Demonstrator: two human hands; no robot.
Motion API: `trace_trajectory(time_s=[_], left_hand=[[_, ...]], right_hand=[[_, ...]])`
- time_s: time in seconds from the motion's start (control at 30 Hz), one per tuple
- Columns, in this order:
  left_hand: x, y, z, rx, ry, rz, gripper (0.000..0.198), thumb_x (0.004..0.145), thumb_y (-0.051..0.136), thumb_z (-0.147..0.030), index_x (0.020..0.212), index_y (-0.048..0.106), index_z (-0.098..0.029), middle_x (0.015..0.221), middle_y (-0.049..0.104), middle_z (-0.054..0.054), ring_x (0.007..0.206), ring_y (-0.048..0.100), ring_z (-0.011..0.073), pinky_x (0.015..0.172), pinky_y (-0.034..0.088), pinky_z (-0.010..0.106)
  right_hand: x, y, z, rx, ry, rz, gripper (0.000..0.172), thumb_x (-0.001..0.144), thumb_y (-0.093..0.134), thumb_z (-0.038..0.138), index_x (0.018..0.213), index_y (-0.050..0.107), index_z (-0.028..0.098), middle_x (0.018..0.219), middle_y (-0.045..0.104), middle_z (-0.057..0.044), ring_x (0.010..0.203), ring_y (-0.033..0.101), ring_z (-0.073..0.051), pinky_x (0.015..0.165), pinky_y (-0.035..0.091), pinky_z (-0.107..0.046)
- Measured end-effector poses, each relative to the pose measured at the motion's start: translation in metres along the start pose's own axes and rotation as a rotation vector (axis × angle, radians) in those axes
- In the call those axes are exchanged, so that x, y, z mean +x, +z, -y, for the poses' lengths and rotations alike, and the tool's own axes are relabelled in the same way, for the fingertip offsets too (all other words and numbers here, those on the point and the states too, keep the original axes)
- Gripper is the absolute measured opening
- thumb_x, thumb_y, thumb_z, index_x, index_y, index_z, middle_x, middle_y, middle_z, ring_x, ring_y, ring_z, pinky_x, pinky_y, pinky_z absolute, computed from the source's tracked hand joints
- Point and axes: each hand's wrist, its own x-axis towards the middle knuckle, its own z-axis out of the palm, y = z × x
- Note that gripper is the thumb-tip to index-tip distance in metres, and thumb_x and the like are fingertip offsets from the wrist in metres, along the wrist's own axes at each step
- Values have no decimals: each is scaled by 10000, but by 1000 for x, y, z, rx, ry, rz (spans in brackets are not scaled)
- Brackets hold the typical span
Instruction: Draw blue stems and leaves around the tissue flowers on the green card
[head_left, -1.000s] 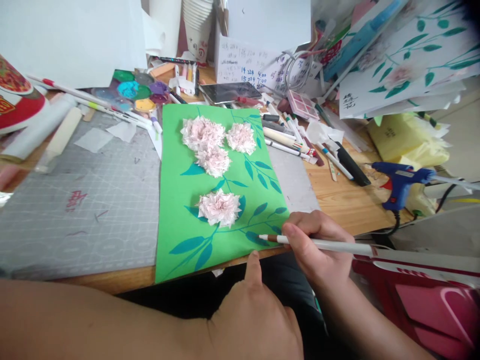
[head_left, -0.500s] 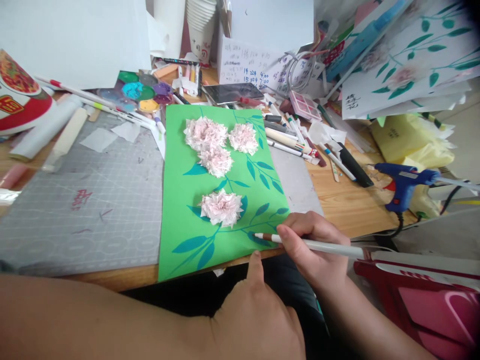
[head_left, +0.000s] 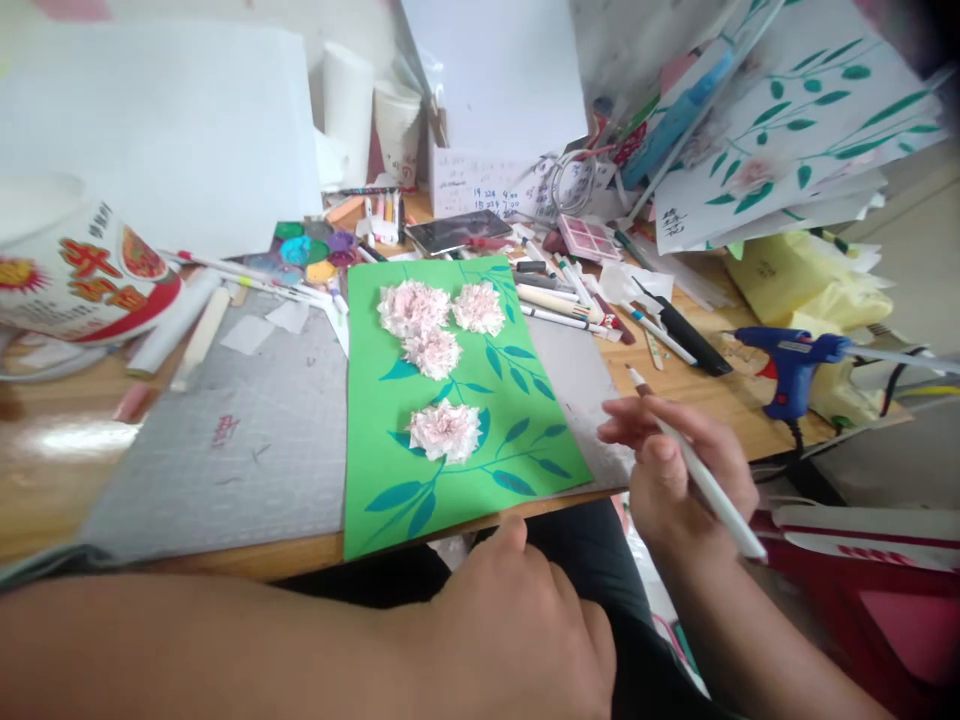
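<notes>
A green sheet lies at the table's front edge, with teal leaves painted on it and several crumpled pale pink paper flowers standing out from it. To the right of the sheet, my right hand holds a white marker, its brown tip raised and pointing up and left, off the paper. My left hand is just below the sheet's lower edge, fingers curled in; what is under them, if anything, is hidden.
A grey cutting mat spreads out on the left near a noodle tub. Pens and a phone lie behind the sheet. A blue glue gun is at the right, below a leaf-painted white sheet.
My right hand has lifted the marker away from the sheet and moved right. My left hand's outstretched finger has drawn in. The view has shifted, showing more of the noodle tub.
</notes>
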Motion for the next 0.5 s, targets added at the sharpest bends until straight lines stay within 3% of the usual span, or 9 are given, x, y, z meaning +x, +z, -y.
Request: trace_trajectory(time_s=[0.07,0.13,0.2,0.23,0.3,0.33,0.5], left_hand=[[-5,-11,5,49,12,26,276,893,550,-325,656,554,-183,530,590,35,452,542,215,506,536,389],[-20,-21,11,66,-51,50,294,960,409,-276,702,527,-200,585,571,28,503,558,226,448,492,354],[-42,-28,19,-20,-251,-98,345,999,291,-258,724,494,-213,657,574,22,553,575,199,482,477,314],[-54,-31,23,-25,-382,-94,297,1004,309,-241,784,507,-211,796,625,36,677,624,188,587,510,305],[-80,-35,30,68,-548,-101,230,1009,351,-295,897,538,-224,1016,648,46,887,653,176,757,516,275],[-91,-36,33,127,-561,-104,226,1003,373,-329,904,553,-234,1068,647,35,920,656,167,788,512,253],[-120,-39,34,305,-588,-56,300,1010,340,-400,894,581,-265,1118,680,9,912,703,149,737,566,219]], right_hand=[[-1,-18,-3,-268,-139,276,265,931,536,205,1180,621,237,925,736,-59,799,705,-197,733,578,-367],[-2,-34,-7,-326,-210,435,247,861,653,207,1105,656,235,950,731,-68,855,703,-209,761,576,-341],[-2,-42,-11,-368,-276,558,330,815,719,246,1129,624,212,1037,712,-106,942,690,-235,815,572,-359],[-2,-44,-12,-398,-300,611,372,812,725,264,1156,597,203,1084,699,-126,993,678,-249,847,567,-380],[-1,-42,-13,-460,-316,680,375,833,701,272,1176,566,201,1153,678,-147,1062,659,-268,883,560,-416],[0,-39,-12,-481,-314,698,352,847,683,272,1171,564,203,1170,674,-151,1078,655,-272,880,564,-423],[5,-29,-8,-476,-332,691,288,867,645,279,1137,578,205,1172,689,-150,1058,680,-280,833,598,-411]])
